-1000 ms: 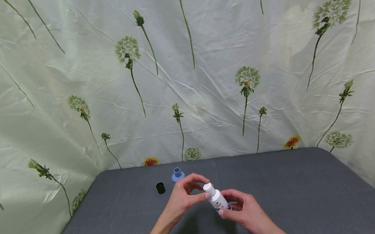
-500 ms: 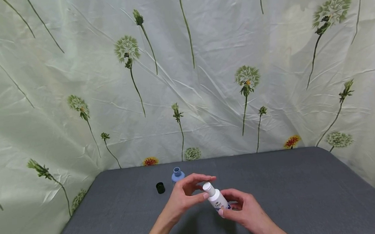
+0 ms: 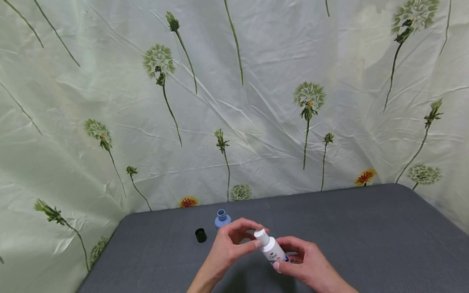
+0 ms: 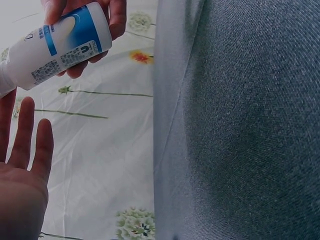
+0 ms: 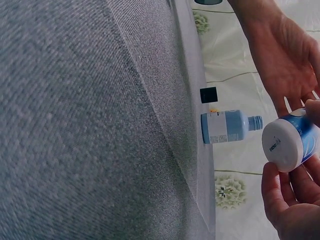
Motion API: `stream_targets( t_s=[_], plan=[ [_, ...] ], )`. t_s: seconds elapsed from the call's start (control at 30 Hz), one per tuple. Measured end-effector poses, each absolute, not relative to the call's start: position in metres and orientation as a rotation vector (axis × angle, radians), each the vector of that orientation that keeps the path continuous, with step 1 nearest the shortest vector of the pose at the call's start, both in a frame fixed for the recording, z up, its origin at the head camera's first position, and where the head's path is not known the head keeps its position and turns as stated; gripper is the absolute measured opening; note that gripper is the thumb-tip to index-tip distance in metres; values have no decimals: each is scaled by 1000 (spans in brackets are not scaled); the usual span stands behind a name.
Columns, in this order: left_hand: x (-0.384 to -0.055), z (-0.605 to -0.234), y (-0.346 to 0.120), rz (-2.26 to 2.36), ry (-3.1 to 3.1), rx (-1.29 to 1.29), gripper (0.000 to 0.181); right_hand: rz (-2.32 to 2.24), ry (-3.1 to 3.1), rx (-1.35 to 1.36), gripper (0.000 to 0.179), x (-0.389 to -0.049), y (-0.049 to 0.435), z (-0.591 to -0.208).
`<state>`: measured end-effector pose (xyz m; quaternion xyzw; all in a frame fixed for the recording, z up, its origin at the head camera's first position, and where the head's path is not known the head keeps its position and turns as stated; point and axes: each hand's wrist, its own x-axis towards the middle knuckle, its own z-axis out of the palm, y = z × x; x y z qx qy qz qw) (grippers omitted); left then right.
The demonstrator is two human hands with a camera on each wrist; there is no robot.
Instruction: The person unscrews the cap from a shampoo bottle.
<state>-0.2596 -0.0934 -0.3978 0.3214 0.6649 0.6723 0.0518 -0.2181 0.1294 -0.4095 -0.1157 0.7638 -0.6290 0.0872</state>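
Note:
A small white Dove bottle (image 3: 272, 251) with a blue label is held tilted above the table, its white cap (image 3: 261, 237) leaning up and to the left. My right hand (image 3: 305, 262) grips the bottle's body, thumb across the front and fingers behind. At the other end my left hand (image 3: 229, 246) pinches the cap between thumb and index finger, while its remaining fingers extend loosely in the left wrist view. The right wrist view shows the bottle's round white base (image 5: 281, 145), pointing toward that camera.
Behind my left hand stands an uncapped blue bottle (image 3: 222, 219), partly hidden. A black screw cap (image 3: 201, 235) lies to its left on the dark grey table (image 3: 367, 232). A pale curtain (image 3: 257, 117) printed with dandelions hangs at the table's back edge.
My left fingers lifted off the white cap half a second ago and now touch it again. The right hand and the bottle stay nearly in place.

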Motion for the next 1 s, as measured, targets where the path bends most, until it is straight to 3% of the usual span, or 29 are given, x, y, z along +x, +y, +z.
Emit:
stream_targets(
  t_s=[0.7, 1.0],
  plan=[
    [-262, -400, -94, 2057, 1923, 1104, 34, -1861, 2296, -363, 45, -219, 128, -410],
    [-263, -400, -95, 2041, 1909, 1089, 28, -1861, 2294, -360, 45, -219, 128, -410]
  ],
)
